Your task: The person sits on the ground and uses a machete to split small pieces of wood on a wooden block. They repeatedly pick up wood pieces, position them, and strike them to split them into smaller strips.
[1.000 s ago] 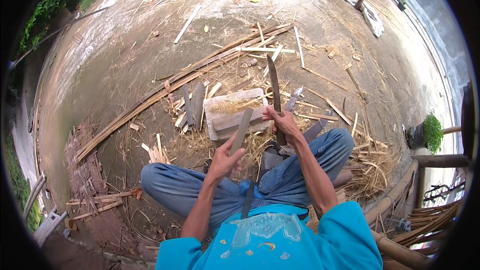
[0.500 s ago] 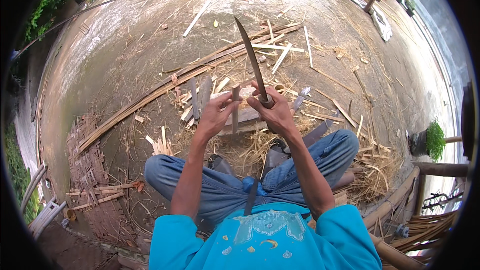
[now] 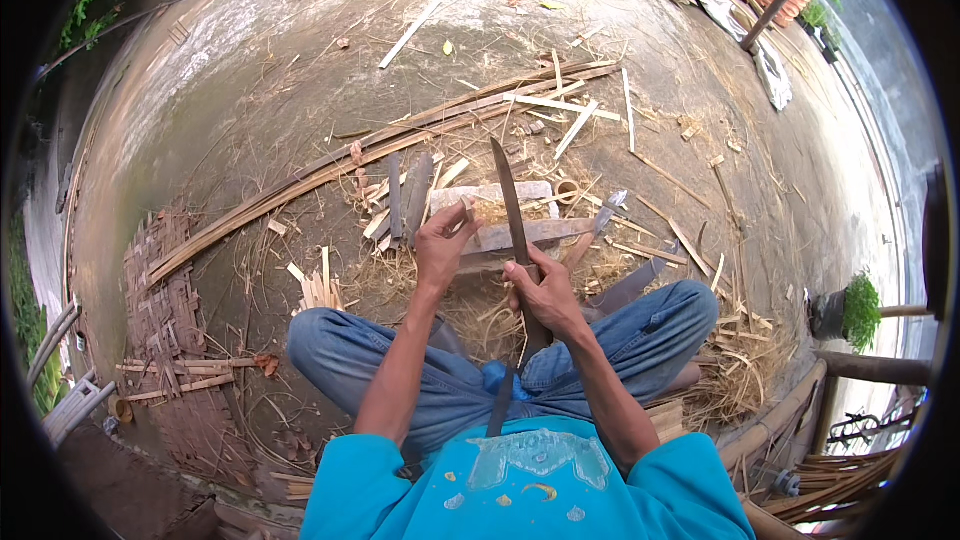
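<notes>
The floor [image 3: 290, 80] stretched toward eleven o'clock, edged by a potted plant [image 3: 860, 310] at three. Apart, the left hand [image 3: 441, 252] pinched a stick [image 3: 468, 208]; the right hand [image 3: 545, 292] gripped a knife [image 3: 511, 202].

Long, dark, curved knife [image 3: 511, 205] — tip forward (a little left) — beside a narrow brownish strip [image 3: 471, 213], partly hidden.

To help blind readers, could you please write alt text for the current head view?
A seated person holds a long dark knife in the right hand, a thin piece in the left hand; pale strips and shavings litter the ground.
</notes>
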The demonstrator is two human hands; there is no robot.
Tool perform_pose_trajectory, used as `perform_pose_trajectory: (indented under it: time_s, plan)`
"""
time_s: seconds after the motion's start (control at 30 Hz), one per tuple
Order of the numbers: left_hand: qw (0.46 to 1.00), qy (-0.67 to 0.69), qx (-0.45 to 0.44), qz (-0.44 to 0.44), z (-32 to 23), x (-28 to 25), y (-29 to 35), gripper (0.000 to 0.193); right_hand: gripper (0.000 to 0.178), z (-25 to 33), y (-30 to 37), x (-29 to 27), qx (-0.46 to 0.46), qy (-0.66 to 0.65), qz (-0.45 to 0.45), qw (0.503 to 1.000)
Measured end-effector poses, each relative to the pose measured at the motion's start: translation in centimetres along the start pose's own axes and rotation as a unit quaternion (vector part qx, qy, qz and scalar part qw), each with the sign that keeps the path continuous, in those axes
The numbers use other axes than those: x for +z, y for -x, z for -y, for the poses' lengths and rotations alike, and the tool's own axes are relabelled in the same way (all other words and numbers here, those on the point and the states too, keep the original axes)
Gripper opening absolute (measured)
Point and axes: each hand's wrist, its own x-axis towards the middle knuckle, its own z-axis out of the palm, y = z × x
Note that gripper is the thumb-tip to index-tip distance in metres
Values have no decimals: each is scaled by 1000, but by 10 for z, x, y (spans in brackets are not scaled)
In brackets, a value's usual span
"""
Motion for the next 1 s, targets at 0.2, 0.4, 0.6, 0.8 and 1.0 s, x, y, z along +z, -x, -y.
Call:
perform_pose_trajectory:
  time_s: [0.2,0.4,0.6,0.8,1.0]
  plan:
    - [1000,2,23,3,3,2,5,29,52,21,-9,12,38,-35,45,998]
    - [996,-74,-35,21,-9,-2,10,29,54,17,-17,21,20,-24,44,999]
    - [996,-80,-26,34,-11,-4,11,29,57,24,-15,27,19,-30,26,999]
    - [998,-49,-29,27,-9,-3,11,30,57,20,-18,25,12,-16,26,999]
    - [998,-43,-27,25,-16,-1,12,32,54,25,-16,28,11,-17,22,1000]
